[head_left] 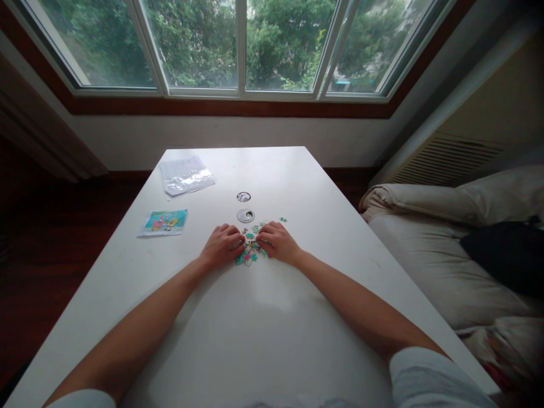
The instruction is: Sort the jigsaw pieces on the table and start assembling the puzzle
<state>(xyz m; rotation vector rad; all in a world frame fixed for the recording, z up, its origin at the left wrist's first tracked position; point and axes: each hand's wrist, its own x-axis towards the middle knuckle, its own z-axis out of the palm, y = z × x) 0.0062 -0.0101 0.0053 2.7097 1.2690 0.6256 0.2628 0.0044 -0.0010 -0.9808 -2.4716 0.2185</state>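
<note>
A small pile of jigsaw puzzle pieces (246,258), mostly green with some pink and yellow, lies on the white table (272,317). At the pile's left edge rests my left hand (223,246), its fingers loosely bent and their tips touching pieces. From the right, my right hand (278,242) reaches over the same pile with fingers apart, palm down. No held piece can be made out in either hand, and both cover part of the pile. One loose puzzle piece (283,219) lies apart, beyond my right hand.
Two round, grey-and-white flat discs (245,215) lie beyond the pile. On the left are a colourful cartoon picture card (165,221) and a clear plastic bag (187,175). A cushioned sofa (416,249) stands along the table's right side, and a window is behind the far edge.
</note>
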